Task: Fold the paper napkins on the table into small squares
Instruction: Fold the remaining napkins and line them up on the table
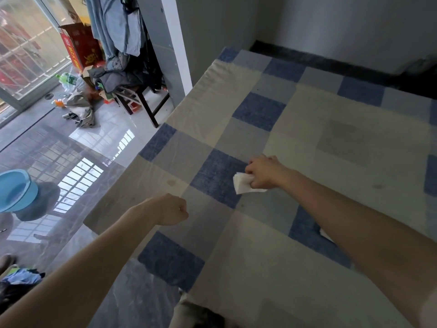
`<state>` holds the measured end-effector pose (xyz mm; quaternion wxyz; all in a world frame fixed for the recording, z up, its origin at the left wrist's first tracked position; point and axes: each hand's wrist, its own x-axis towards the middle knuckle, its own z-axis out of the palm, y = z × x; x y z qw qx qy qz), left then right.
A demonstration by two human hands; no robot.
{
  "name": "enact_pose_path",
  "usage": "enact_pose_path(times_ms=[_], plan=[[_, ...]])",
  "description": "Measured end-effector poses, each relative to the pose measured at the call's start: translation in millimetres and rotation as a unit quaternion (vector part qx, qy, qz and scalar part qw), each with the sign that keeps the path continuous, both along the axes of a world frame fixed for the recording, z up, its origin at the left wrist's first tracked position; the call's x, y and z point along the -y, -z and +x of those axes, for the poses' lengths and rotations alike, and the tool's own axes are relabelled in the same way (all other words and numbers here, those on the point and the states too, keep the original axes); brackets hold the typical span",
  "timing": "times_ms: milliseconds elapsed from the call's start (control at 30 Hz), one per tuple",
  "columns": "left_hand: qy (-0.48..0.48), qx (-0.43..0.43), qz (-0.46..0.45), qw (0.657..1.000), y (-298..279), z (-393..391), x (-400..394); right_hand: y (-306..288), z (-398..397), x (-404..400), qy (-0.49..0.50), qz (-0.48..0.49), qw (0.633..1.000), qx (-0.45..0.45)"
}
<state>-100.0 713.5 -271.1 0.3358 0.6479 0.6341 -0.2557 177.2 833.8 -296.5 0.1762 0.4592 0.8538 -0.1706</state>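
The right hand point(261, 172) pinched a white paper napkin point(243, 184), already folded small, which lay on the blue and cream checked cloth point(307, 268) covering the table. The left hand point(171, 209) was curled into a fist, held nothing, and hovered well apart over the near edge of the cloth. I judged the napkin very light, soft and easy to tear, so it was better taken by the edges and pressed gently along the crease.

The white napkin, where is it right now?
In the head view, the white napkin lies right of centre on the checked cloth, at the edge of a dark blue square. The right hand holds it; the left hand is apart, nearer the cloth's left edge.
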Motion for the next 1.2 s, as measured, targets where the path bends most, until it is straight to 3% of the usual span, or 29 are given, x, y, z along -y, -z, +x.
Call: enact_pose_path(times_ms=[133,267,367,500,667,733,900,1000,1200], plan=[[0.027,0.015,-0.012,0.999,-3.6,13.7,0.2,-11.0,17.6,-2.9,0.156,-0.170,0.971,-0.068],[0.032,0.061,0.034,0.997,-7.6,31.2,0.4,-4.9,33.8,2.4,0.189,-0.232,0.954,-0.013],[0.049,0.094,0.168,0.980,-16.5,48.3,0.9,11.4,41.2,13.8,0.217,-0.167,0.962,0.009],[0.067,0.129,0.346,0.927,-30.0,76.1,4.6,22.6,51.3,36.4,0.250,-0.042,0.967,-0.020],[0.080,0.190,0.437,0.875,-37.4,107.9,13.0,0.1,114.9,55.8,0.323,-0.066,0.933,-0.146],[0.073,0.229,0.435,0.868,-38.5,124.3,16.4,-8.8,156.6,71.2,0.329,-0.090,0.932,-0.121],[0.109,0.250,0.350,0.896,-22.8,174.4,18.3,2.4,219.2,113.4,0.335,-0.153,0.929,-0.021],[0.130,0.272,0.317,0.899,-16.3,206.3,20.8,13.2,229.2,129.4,0.352,-0.098,0.930,-0.042],[0.160,0.264,0.285,0.907,-8.8,224.7,17.3,22.9,230.3,134.5,0.369,-0.094,0.921,-0.081]])
